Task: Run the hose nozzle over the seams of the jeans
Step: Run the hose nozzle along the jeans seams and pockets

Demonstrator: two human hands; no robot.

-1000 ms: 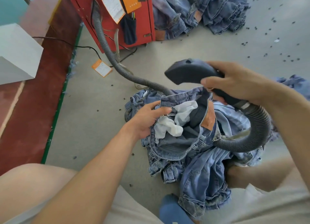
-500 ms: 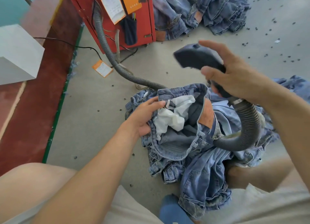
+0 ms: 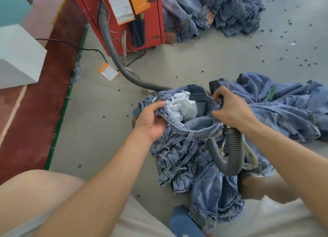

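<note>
A pair of light blue jeans [image 3: 191, 158] lies crumpled on the floor in front of me, its waist opened upward with the white pocket lining [image 3: 182, 107] showing. My left hand [image 3: 150, 119] grips the left side of the waistband. My right hand [image 3: 230, 110] grips the dark grey hose nozzle [image 3: 217, 84] by its handle. The nozzle head sits just behind the far right rim of the waistband, partly hidden by my fingers. The ribbed grey hose [image 3: 229, 155] loops down under my right wrist over the denim.
The hose runs back across the floor to a red machine [image 3: 124, 14] hung with orange tags. One heap of jeans [image 3: 213, 14] lies behind it and another [image 3: 284, 108] at the right. An orange tag [image 3: 108, 74] and dark bits litter the floor. A white box [image 3: 17, 55] stands at left.
My right hand has brought the nozzle down from above the jeans to the far right rim of the waistband. My left hand has kept hold of the waistband and spread it wider.
</note>
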